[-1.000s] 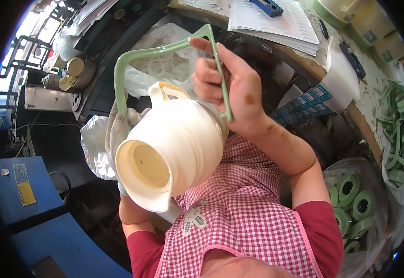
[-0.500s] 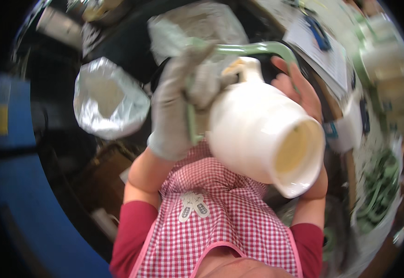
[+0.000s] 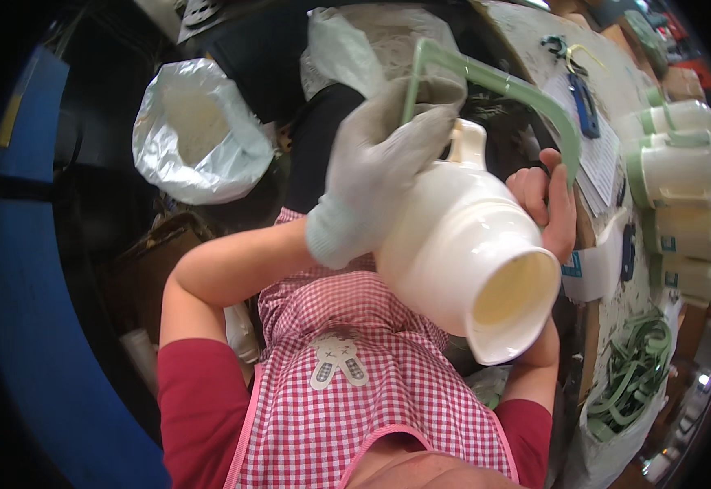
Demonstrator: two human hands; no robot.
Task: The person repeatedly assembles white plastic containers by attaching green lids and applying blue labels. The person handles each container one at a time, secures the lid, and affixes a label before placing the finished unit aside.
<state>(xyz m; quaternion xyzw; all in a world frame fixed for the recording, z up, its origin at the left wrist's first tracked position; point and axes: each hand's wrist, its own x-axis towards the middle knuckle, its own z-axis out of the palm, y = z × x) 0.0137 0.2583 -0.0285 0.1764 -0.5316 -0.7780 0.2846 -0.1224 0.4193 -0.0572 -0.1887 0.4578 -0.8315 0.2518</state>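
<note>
A glossy white jug [image 3: 445, 232] is tilted in front of my apron, its wide spouted mouth toward me and its pale yellow inside showing. My left hand [image 3: 380, 167], in a grey-white glove, is closed against the jug's left side near its top. A bent, pale green plastic handle [image 3: 502, 80] arches over the far end of the jug. Its left arm passes behind the gloved fingers. Bare, my right hand [image 3: 553, 208] has its fingers bent around the handle's right end, beside the jug; part of the hand is behind the jug.
A white plastic-lined bin [image 3: 197, 134] stands at left, and another bag [image 3: 372, 49] lies at the far side. Along the right, a worktable [image 3: 526, 33] bears papers, a blue cutter [image 3: 583, 106] and stacked jugs [image 3: 685, 171]. A bag of green handles [image 3: 632, 371] sits near right.
The green handle has swung upward and away from me at its left end. My gloved hand has shifted right, onto the jug's side. The jug stays tilted toward me.
</note>
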